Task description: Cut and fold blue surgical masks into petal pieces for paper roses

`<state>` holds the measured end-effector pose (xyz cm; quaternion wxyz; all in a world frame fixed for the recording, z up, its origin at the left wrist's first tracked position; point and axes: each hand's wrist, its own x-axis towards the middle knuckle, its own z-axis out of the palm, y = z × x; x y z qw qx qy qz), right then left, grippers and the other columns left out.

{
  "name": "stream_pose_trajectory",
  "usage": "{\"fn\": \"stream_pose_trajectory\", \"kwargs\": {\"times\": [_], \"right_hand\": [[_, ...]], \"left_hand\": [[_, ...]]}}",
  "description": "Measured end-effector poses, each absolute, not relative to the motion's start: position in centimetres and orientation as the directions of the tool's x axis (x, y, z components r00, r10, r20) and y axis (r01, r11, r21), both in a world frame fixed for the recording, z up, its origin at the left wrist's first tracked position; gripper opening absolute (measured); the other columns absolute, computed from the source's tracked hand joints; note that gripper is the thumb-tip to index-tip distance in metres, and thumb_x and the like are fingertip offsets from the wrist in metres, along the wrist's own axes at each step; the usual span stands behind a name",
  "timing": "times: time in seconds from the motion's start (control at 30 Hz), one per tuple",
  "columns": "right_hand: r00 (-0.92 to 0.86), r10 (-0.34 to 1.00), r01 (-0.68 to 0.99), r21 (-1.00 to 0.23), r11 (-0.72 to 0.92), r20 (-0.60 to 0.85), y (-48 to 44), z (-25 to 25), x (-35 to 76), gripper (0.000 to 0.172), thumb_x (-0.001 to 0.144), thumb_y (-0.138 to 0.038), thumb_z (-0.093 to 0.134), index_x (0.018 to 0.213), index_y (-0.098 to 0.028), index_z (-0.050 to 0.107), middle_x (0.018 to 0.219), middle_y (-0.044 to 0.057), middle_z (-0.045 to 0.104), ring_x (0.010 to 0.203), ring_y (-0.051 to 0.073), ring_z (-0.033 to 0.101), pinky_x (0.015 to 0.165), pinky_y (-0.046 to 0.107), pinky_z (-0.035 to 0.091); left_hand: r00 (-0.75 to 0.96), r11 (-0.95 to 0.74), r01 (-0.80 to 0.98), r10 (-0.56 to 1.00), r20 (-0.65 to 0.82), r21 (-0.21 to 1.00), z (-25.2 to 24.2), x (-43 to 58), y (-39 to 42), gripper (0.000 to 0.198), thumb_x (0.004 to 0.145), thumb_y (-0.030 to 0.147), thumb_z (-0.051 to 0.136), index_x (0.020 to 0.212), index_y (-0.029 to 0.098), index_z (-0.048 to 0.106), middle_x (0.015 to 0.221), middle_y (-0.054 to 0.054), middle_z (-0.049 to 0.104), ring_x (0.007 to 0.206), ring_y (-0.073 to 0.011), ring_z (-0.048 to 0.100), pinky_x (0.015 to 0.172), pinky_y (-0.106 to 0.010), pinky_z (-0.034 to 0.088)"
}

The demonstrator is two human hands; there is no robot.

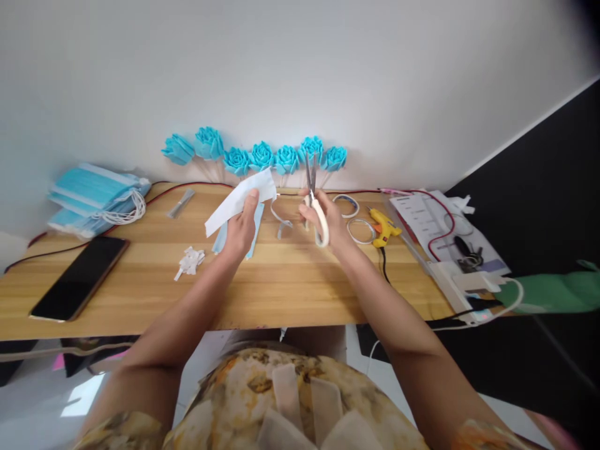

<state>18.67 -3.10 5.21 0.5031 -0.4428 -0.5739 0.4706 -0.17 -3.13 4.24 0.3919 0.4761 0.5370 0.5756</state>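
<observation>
My left hand pinches a pale sheet of mask fabric above the table, thumb on top. Beneath it lies a light blue strip of fabric, partly covered by the hand. In my right hand are white-handled scissors, their blades slightly parted and pointing at the wall, apart from the sheet. A thin curled strip rests between the hands. Several blue fabric roses on thin stems lean against the wall behind. A small heap of white scraps lies left of my left forearm.
At the left are a stack of blue face masks and a black phone. On the right sit tape rolls, a yellow glue gun, papers and a white power strip. Cables run along the wall.
</observation>
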Motion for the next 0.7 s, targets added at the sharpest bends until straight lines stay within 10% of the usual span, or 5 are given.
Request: {"fn": "stream_pose_trajectory", "kwargs": {"times": [0.33,0.7], "right_hand": [[-0.59,0.77,0.122,-0.97,-0.21,-0.242,-7.3,4.2,17.8,0.061,0.079,-0.064,0.079,0.113,-0.015,0.067,0.087,0.006,0.071,0.067,0.013,0.063,0.061,0.027,0.05],[-0.488,0.872,0.123,-0.992,0.025,-0.038,-4.9,3.6,16.2,0.054,0.08,-0.064,0.078,0.11,-0.02,0.068,0.088,0.003,0.068,0.071,0.013,0.057,0.058,0.025,0.044]], "left_hand": [[-0.285,-0.07,0.072,0.954,0.088,0.995,3.3,-1.1,-3.2,0.067,0.099,0.068,0.047,0.137,0.017,0.069,0.152,-0.011,0.062,0.156,-0.0298,0.04,0.131,-0.039,0.029],[-0.228,-0.03,0.104,0.972,0.053,0.994,3.2,-1.0,-3.8,0.057,0.101,0.059,0.049,0.138,0.02,0.069,0.157,-0.007,0.057,0.158,-0.0285,0.036,0.134,-0.039,0.021]]}}
